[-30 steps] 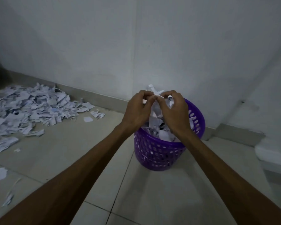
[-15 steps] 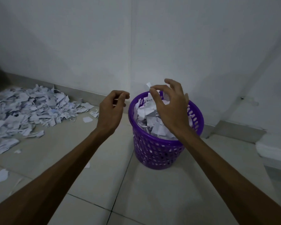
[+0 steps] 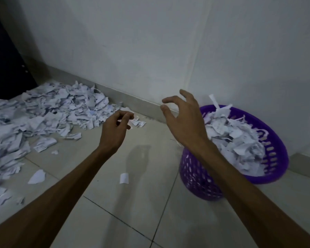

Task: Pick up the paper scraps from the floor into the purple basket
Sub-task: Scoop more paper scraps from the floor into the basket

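1. While both hands hang empty above the floor (image 3: pixel 141 208), the left hand (image 3: pixel 115 130) has fingers loosely curled; the right hand (image 3: pixel 183 122) has fingers spread, slack.
2. Purple basket (image 3: pixel 276 153): just right of the right hand, heaped with scraps.
3. Paper scraps (image 3: pixel 43 111): piled left of the left hand, apart from it.
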